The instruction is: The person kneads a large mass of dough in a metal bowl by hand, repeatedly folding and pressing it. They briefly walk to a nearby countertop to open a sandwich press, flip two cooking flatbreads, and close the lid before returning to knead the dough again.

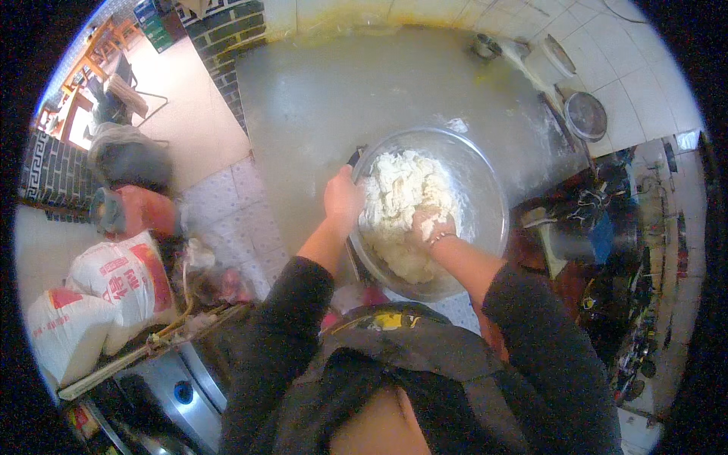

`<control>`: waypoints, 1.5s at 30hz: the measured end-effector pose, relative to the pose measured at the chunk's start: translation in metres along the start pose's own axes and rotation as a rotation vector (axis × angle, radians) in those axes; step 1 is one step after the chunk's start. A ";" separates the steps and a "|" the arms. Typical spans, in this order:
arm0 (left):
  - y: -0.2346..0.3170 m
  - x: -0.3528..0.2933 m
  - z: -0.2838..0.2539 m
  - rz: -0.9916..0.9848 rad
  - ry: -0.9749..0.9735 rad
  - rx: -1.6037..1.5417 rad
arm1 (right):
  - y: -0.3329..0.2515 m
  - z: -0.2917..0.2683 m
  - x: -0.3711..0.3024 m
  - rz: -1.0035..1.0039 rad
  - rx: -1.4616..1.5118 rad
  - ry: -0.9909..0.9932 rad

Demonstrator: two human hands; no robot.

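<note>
A large metal bowl (497,171) stands at the near edge of a grey worktop, holding a shaggy white mass of floury dough (406,180) with a wetter, smoother patch toward my body. My left hand (343,199) is closed around the bowl's left rim, next to a small dark piece that looks like a handle. Inside the bowl, my right hand (431,225) is pressed into the dough with its fingers curled and coated in it. Its fingertips are hidden. A bracelet circles the right wrist.
The grey worktop (318,98) reaches back to a tiled wall. A round sieve-like pan (585,115) and a white tub (557,57) are at the right. White-and-red sacks (125,280) and a red container (144,212) stand at the left. Dark cluttered equipment (591,243) lies right of the bowl.
</note>
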State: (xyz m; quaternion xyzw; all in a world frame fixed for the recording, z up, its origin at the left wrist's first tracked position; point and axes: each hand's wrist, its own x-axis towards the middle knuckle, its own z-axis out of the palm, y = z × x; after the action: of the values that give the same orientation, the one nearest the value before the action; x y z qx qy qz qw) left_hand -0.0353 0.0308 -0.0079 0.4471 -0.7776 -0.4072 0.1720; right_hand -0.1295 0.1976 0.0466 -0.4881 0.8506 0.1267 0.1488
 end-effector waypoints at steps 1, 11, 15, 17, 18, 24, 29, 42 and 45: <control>0.005 -0.002 -0.003 -0.016 -0.023 -0.007 | -0.002 0.004 0.009 0.044 -0.018 -0.038; 0.000 -0.008 -0.007 -0.033 -0.133 0.006 | -0.008 0.059 0.059 -0.016 -0.510 -0.132; 0.006 -0.008 -0.020 -0.056 -0.123 0.045 | -0.010 0.066 0.101 0.089 -0.428 -0.445; 0.010 -0.011 -0.015 -0.016 -0.073 0.050 | 0.004 0.100 0.122 0.257 -0.336 -0.460; 0.012 -0.012 -0.015 0.005 -0.055 0.093 | 0.004 0.098 0.126 0.330 -0.288 -0.460; 0.001 -0.010 -0.005 0.009 0.034 0.238 | 0.023 0.001 0.037 0.004 0.207 -0.173; 0.010 -0.023 -0.009 -0.115 -0.018 0.295 | 0.087 -0.028 0.013 0.160 0.722 0.045; 0.025 -0.016 -0.012 -0.227 -0.113 0.286 | 0.170 0.072 0.167 0.408 1.757 -0.277; 0.035 -0.021 -0.007 -0.230 -0.085 0.271 | 0.139 0.024 0.162 0.392 1.615 -0.463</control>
State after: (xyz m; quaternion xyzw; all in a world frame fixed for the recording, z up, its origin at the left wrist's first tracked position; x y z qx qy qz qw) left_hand -0.0394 0.0542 0.0263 0.5346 -0.7757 -0.3341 0.0295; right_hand -0.3241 0.1463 -0.0272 -0.0390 0.6976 -0.3971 0.5952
